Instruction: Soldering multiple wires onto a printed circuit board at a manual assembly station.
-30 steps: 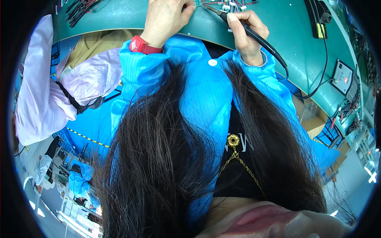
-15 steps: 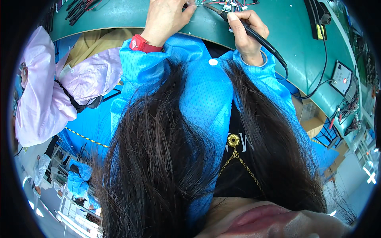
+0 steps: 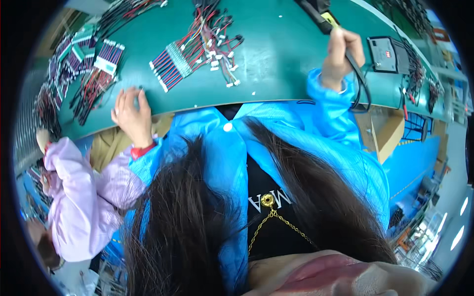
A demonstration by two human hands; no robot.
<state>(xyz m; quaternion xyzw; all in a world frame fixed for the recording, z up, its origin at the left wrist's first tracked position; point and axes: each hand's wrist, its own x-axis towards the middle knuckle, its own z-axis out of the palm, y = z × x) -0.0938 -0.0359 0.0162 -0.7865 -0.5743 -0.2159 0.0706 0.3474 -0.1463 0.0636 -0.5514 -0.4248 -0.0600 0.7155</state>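
Note:
My right hand (image 3: 340,56) is closed around the soldering iron (image 3: 352,60), raised over the right side of the bench. Its black cable hangs below the hand in a loop, and its tip is out of sight. Just beyond my fingers is a dark stand with a yellow part (image 3: 329,18). My left hand (image 3: 132,114), a red band at its wrist, rests by the bench's near edge with thumb and fingers apart. Nothing plainly shows in it. Between my hands, further back, lies a row of small boards (image 3: 180,56) with red and black wires and white plugs.
The green bench (image 3: 266,64) spans the view. On its left lie stacked wired boards (image 3: 79,52) and wire bundles (image 3: 91,91). A control box (image 3: 382,54) with a red display stands right. Beside me on the left sits a person in a pink sleeve (image 3: 74,163). A cardboard box (image 3: 390,133) is below the bench.
My right hand has carried the soldering iron rightward to the stand. The left hand has left the work spot and moved left to the bench edge. The view has shifted, showing more bench.

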